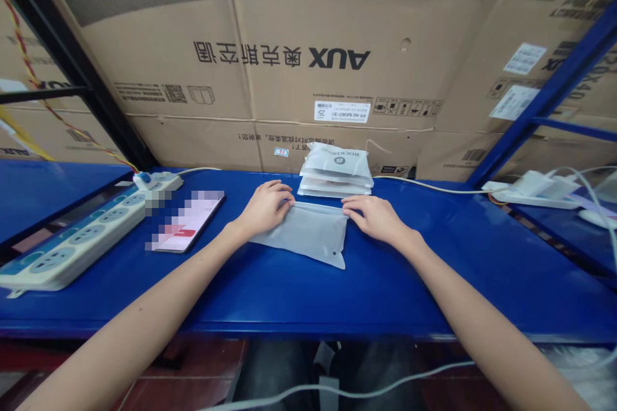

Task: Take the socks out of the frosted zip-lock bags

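Observation:
A frosted plastic zip bag (308, 231) lies on the blue table, its far edge stretched between my two hands. My left hand (267, 205) pinches the far left corner between thumb and fingers, covering part of the bag's left side. At the far right corner, my right hand (373, 215) grips the edge with its fingertips. The bag's near right corner, with a small dark hole, points toward me. Just beyond it sits a stack of similar packed bags (337, 170); the top one bears a printed logo.
A phone (193, 225) lies left of my left arm, beside a long white power strip (91, 225). Large cardboard (289, 6) stands behind the blue table (289, 298). Another power strip with plugs (535, 189) and cables is at the right, near a blue post (540, 96).

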`<state>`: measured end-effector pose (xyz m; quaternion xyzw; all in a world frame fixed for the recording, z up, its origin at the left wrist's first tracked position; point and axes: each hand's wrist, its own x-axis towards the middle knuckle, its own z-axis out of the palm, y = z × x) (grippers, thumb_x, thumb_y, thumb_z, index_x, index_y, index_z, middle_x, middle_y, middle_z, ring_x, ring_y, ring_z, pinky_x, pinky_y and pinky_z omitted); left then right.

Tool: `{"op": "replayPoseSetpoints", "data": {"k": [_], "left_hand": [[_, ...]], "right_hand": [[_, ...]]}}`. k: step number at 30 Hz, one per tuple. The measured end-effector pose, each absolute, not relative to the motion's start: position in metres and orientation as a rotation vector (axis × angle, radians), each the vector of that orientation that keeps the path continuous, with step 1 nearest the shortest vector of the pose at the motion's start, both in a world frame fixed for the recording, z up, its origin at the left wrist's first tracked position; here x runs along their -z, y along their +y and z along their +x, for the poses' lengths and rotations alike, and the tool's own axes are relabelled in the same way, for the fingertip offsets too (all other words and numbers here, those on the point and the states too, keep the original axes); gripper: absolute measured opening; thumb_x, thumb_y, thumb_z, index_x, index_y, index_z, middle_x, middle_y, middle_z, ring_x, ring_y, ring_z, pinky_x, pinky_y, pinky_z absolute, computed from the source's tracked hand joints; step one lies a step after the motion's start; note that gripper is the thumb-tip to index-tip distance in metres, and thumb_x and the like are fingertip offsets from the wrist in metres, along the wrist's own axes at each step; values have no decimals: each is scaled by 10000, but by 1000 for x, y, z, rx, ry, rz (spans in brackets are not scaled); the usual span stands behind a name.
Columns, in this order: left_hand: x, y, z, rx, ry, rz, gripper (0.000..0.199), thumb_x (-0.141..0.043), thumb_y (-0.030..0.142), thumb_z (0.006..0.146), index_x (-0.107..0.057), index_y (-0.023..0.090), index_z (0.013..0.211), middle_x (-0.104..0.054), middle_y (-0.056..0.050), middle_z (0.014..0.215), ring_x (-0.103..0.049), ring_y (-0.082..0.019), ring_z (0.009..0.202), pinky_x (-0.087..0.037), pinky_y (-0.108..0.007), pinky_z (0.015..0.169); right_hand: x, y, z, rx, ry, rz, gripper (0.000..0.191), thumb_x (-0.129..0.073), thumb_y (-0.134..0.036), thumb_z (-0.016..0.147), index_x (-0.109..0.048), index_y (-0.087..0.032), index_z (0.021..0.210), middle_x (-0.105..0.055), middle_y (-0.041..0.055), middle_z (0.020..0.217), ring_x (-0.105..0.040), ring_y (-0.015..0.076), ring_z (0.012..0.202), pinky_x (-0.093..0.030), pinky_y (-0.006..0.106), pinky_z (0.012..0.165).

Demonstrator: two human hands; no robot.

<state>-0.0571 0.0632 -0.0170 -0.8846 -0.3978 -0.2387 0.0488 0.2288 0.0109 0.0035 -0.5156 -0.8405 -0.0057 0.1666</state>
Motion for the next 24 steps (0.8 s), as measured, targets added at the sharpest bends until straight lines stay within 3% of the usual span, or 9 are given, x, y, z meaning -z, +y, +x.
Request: {"op": "replayPoseSetpoints", "data": {"k": [5, 8, 12, 18, 24], "left_hand": [[12, 53, -50, 764, -1208, -2772, 244, -485, 281, 910, -705, 196, 847, -691, -71, 1133, -565, -289, 1190, -441, -499, 1029], [12, 46, -48, 797, -1252, -2806, 306, -486, 379, 928, -703, 182, 1017, -661, -102, 1222, -530, -295, 1252, -451, -495, 1026], [10, 35, -44, 730, -1211, -2894, 589, -470, 560, 924, -546, 142, 1332, -481, -156, 1438, -393, -311, 1374, -373, -510, 1095], [11, 24, -39, 335, -1155, -3029, 729, -390, 656, 924, -405, 153, 1451, -288, -168, 1550, -189, -338, 1458, -223, -523, 1161], [14, 22, -37, 202, -1193, -3095, 1012, -499, 799, 768, -277, 140, 1503, -146, -198, 1582, -106, -363, 1467, -160, -541, 1168]], "right_hand": [[-9, 15, 241, -61, -2415, -1512, 223, -507, -249, 932, -726, -254, 972, -737, 20, 1085, -671, 252, 1019, -516, 365, 838], [-6, 19, 249, -59, -2406, -1582, 228, -502, -222, 925, -727, -233, 963, -744, 46, 1035, -679, 261, 977, -519, 371, 822], [-3, 20, 252, 93, -2282, -1535, 280, -471, -219, 932, -691, -184, 1102, -686, 104, 1196, -625, 282, 1113, -502, 421, 926], [-1, 0, 223, -78, -2476, -1179, 458, -472, -427, 945, -586, -158, 1298, -599, 131, 1335, -535, 280, 1253, -421, 460, 1064], [5, -11, 207, -220, -2597, -1234, 642, -424, -573, 934, -476, -149, 1412, -478, 140, 1454, -422, 310, 1359, -338, 509, 1122]]}}
